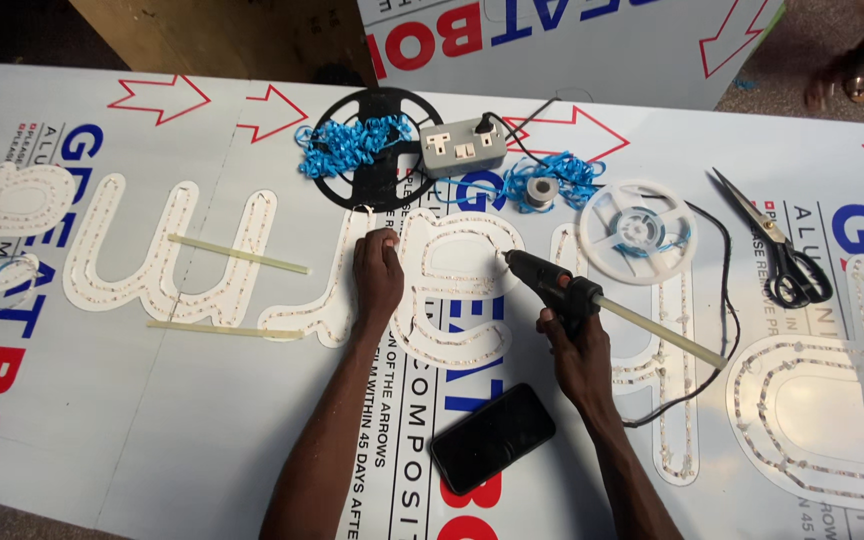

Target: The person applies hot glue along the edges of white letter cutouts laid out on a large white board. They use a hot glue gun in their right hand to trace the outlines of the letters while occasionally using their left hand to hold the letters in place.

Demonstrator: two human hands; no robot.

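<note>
My right hand (574, 345) grips a black glue gun (550, 281) with a pale glue stick jutting out of its back toward the right. Its nozzle rests on a letter-shaped cut-out (452, 290) lined with a strip of small lights. My left hand (377, 275) presses down on the left edge of that same letter, fingers curled near a loop of wire. Both hands lie on a large white printed panel (202, 400).
A black phone (492, 437) lies by my right forearm. Two loose glue sticks (237, 253) lie to the left. At the back are a black reel (377, 145) with blue tape, a grey socket block (463, 146), a white reel (638, 230) and scissors (777, 245).
</note>
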